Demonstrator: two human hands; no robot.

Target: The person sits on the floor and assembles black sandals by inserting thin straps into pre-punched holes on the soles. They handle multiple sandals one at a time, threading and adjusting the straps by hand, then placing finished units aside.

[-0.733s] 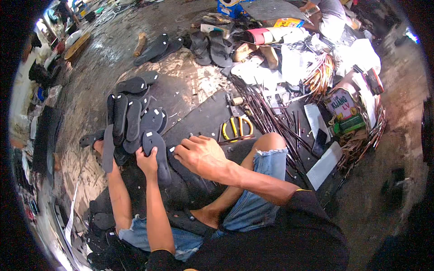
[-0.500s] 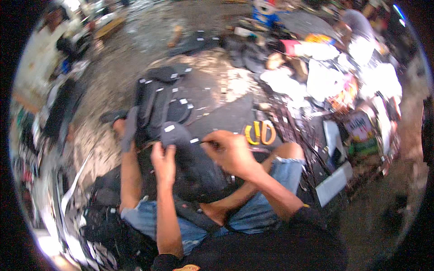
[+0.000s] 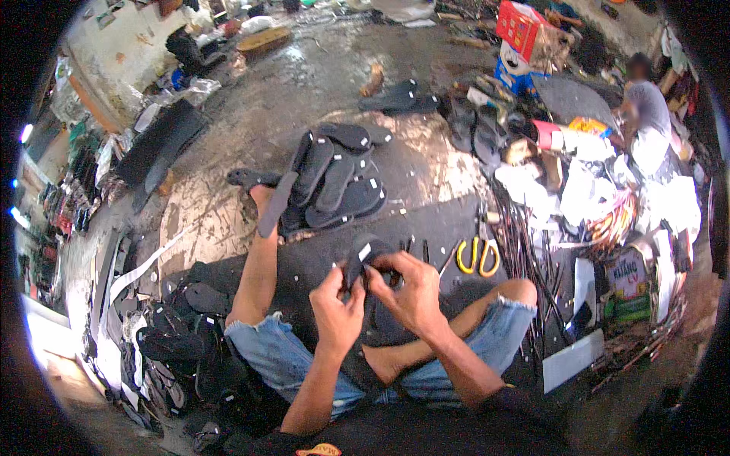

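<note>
Above my crossed legs, a black sandal sole (image 3: 357, 263) with a small white patch on top is held up between my hands. It looks tilted, and my fingers partly cover it. My left hand (image 3: 338, 310) grips its left side between thumb and fingers. From the right, my right hand (image 3: 408, 295) is closed at the sole's edge, thumb close to the left one; whether a smaller piece is also pinched there I cannot make out. Just beyond lies a pile of black soles (image 3: 334, 182) with white patches. Yellow-handled scissors (image 3: 477, 257) lie right of my right hand.
Dark strips (image 3: 525, 251) lie in a bundle to the right, near a pale flat block (image 3: 572, 361). White bags (image 3: 585, 186) stand farther back, where another person (image 3: 646, 114) sits. Black scraps (image 3: 175, 342) are heaped at my left. A red box (image 3: 521, 29) stands far off.
My hands have come together and the sole between them is now tilted up. The right hand, earlier apart on the right, has moved in to it. The whole view has shifted.
</note>
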